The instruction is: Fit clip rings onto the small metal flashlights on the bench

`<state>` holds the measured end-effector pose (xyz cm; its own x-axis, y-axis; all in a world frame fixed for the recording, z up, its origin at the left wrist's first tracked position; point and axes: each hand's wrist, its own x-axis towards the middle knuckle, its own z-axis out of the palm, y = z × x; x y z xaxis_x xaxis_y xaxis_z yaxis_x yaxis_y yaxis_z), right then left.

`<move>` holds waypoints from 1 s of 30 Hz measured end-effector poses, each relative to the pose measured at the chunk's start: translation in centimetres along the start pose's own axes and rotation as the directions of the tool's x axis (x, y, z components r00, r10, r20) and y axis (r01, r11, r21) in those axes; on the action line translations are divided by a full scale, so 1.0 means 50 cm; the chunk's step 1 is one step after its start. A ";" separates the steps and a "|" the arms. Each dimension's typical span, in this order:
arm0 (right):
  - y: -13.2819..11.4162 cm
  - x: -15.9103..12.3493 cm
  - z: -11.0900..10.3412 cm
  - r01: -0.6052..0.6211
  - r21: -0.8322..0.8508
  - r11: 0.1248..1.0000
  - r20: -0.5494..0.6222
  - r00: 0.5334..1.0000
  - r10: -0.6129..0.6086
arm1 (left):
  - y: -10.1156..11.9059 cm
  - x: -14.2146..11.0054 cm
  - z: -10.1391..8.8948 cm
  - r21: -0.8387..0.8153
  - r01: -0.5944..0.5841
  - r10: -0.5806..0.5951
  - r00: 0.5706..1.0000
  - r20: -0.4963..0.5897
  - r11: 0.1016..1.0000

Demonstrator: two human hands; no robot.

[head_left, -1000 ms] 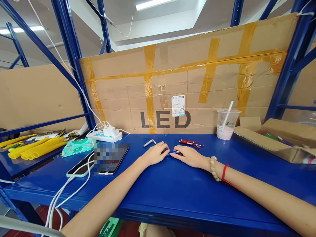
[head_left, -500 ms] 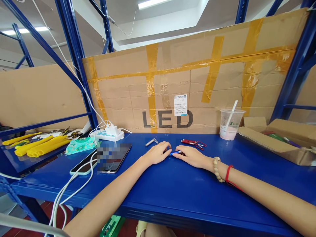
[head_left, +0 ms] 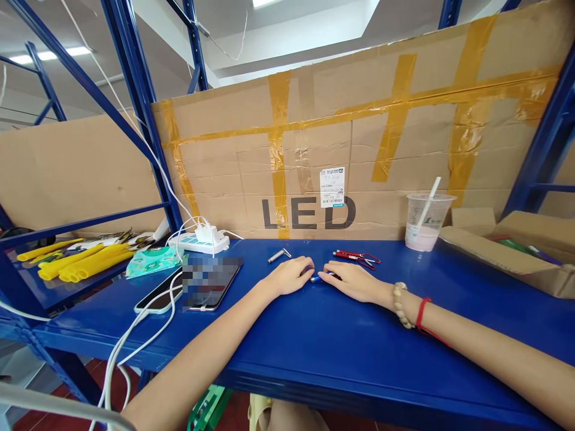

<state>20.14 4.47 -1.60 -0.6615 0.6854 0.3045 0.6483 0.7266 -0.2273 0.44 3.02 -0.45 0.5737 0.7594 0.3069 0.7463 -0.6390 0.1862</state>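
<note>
A slim blue pen [head_left: 315, 279] lies low over the blue tabletop, its end poking out to the left from under my right hand [head_left: 353, 281]. The thumb and fingers of that hand close around it, and part of the pen is hidden. My left hand [head_left: 290, 276] rests on the table just left of the pen's end, fingers loosely curled, with a gap between thumb and forefinger and nothing visible in it. Behind it lies a small silver metal piece [head_left: 279, 255] with a bent end. Red-handled scissors [head_left: 357, 257] lie beyond my right hand.
On the left are a tablet [head_left: 220, 284], a phone [head_left: 155, 299], white cables, a power strip [head_left: 202, 242], a green packet [head_left: 153, 261] and yellow-handled tools [head_left: 90, 263]. A cup with a straw [head_left: 424, 224] and an open cardboard box [head_left: 516, 254] stand right. Cardboard [head_left: 215, 173] walls the back.
The view has shifted slightly, so everything sits a little further right. A small gap now shows between the pen's end and my left hand. Both hands otherwise stay in place.
</note>
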 end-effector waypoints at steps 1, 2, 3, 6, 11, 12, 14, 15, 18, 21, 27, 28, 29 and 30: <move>-0.001 0.000 -0.001 0.001 -0.004 1.000 0.002 1.000 -0.001 | 0.001 0.000 -0.001 -0.003 0.000 0.000 1.000 0.002 1.000; -0.001 0.000 -0.001 0.000 -0.004 1.000 0.003 1.000 0.000 | 0.001 0.000 -0.002 -0.006 0.001 -0.001 1.000 0.005 1.000; -0.001 0.000 -0.001 -0.002 0.000 1.000 0.004 1.000 0.002 | 0.002 0.000 -0.002 -0.009 0.002 -0.002 1.000 0.007 1.000; -0.001 0.000 0.000 -0.011 0.021 1.000 -0.006 1.000 0.011 | 0.003 0.000 -0.004 -0.015 0.008 -0.008 1.000 0.011 1.000; 0.002 0.000 0.002 0.017 -0.014 1.000 -0.015 1.000 -0.018 | 0.003 0.001 -0.004 -0.021 0.020 -0.019 1.000 0.010 1.000; 0.002 0.000 0.002 0.021 -0.024 0.999 -0.012 1.000 -0.021 | 0.003 0.000 -0.004 -0.023 0.021 -0.020 1.000 0.009 1.000; 0.002 -0.001 0.002 0.017 -0.030 0.999 -0.006 1.000 -0.018 | 0.004 0.000 -0.005 -0.028 0.023 -0.023 1.000 0.010 0.999; 0.002 -0.001 0.002 0.012 -0.029 1.000 -0.005 1.000 -0.012 | 0.004 0.000 -0.005 -0.031 0.025 -0.024 1.000 0.011 0.999; 0.003 0.000 0.002 0.004 -0.014 1.000 -0.006 1.000 -0.004 | 0.005 0.000 -0.005 -0.037 0.029 -0.028 0.999 0.014 0.999; 0.004 0.001 0.002 0.002 -0.001 1.000 -0.013 1.000 -0.002 | 0.005 0.000 -0.005 -0.043 0.030 -0.030 0.999 0.016 0.999; -0.002 0.000 -0.002 -0.010 -0.062 0.998 -0.016 1.000 0.009 | 0.008 -0.001 -0.007 -0.059 0.050 -0.049 0.999 0.015 0.997; -0.002 0.000 -0.002 -0.010 -0.087 0.996 -0.023 1.000 0.008 | 0.009 -0.001 -0.007 -0.063 0.060 -0.059 0.998 0.013 0.996; -0.003 0.000 -0.002 -0.008 -0.109 0.994 -0.035 0.999 0.004 | 0.010 -0.001 -0.007 -0.067 0.074 -0.073 0.997 0.007 0.995; -0.003 0.001 -0.002 -0.004 -0.126 0.992 -0.051 0.999 -0.003 | 0.010 0.000 -0.006 -0.071 0.090 -0.090 0.996 -0.001 0.993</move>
<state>20.06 4.40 -1.47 -0.6431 0.6803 0.3517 0.6931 0.7123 -0.1105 0.71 2.64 -0.08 0.5035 0.8138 0.2902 0.7689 -0.5752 0.2792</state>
